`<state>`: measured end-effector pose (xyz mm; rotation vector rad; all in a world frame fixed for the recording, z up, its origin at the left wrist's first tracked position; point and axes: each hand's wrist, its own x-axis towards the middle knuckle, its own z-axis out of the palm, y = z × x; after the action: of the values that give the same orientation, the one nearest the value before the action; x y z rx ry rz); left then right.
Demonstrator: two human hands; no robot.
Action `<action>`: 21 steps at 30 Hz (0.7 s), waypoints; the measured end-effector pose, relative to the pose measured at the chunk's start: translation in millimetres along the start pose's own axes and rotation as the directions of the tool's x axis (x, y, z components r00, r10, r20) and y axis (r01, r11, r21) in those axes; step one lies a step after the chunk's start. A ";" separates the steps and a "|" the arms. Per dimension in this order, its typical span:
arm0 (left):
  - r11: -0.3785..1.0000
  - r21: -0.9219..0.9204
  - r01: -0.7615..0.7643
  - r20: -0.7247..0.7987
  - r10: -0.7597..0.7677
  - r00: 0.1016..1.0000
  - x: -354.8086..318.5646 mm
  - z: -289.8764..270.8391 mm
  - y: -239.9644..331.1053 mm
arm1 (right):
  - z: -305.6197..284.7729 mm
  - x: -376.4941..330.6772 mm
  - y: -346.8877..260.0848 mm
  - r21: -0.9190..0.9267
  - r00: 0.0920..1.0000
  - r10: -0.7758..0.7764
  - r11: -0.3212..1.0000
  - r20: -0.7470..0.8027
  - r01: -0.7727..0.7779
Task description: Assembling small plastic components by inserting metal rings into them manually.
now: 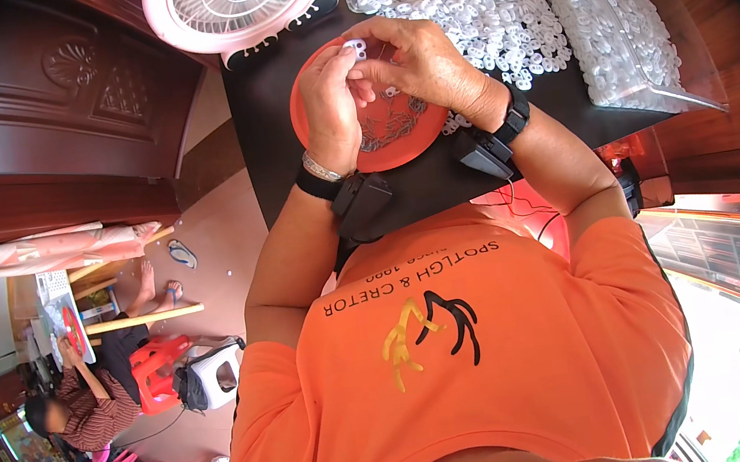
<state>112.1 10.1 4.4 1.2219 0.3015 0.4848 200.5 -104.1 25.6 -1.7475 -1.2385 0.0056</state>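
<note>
Over a round orange-red dish (422,145), my left hand (331,103) pinches a small white plastic piece with dark holes (355,49) between thumb and fingers. My right hand (422,60) meets it from the other side, its thumb and fingertips bent together close to the piece. Whatever those right fingertips grip is too small to make out. Thin silvery metal pieces (389,128) lie in a tangle inside the dish, partly covered by my hands. Beyond the right hand spreads a heap of similar white plastic pieces (492,19).
A clear bin (674,93) of white pieces stands at the right of the black table (269,141). At the far left of the table is a pink-and-white fan (245,28). Away to the left, another person (99,407) sits by red and white stools (159,366).
</note>
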 end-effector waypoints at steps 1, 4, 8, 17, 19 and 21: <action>1.000 -0.025 -0.013 0.010 0.013 1.000 0.0 -0.7 -0.3 | 0.2 0.2 0.6 0.005 1.000 0.007 1.000 0.020 -0.007; 0.995 -0.095 -0.009 0.014 0.011 1.000 -0.4 -1.2 -1.1 | 2.3 0.3 6.5 -0.009 0.998 -0.062 0.998 0.007 0.063; 0.998 -0.056 -0.013 0.011 0.014 1.000 -0.1 -0.3 0.4 | 2.9 0.0 8.1 0.006 0.992 -0.120 0.993 -0.022 0.121; 0.999 -0.002 -0.052 0.017 0.052 0.998 -2.0 -0.1 1.5 | 0.0 0.3 4.5 -0.059 0.976 -0.216 0.975 -0.031 0.214; 0.998 0.033 -0.060 0.018 0.059 0.998 -2.0 -1.1 0.9 | -0.6 0.4 2.4 -0.070 0.979 -0.202 0.977 -0.016 0.201; 0.996 0.029 -0.082 0.024 0.081 0.996 -0.9 -2.1 -2.1 | -1.3 0.2 0.2 -0.081 0.982 -0.188 0.979 -0.001 0.187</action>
<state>110.8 10.8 1.7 1.2720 0.2408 0.5380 201.3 -104.8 26.2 -1.6901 -1.4104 -0.1640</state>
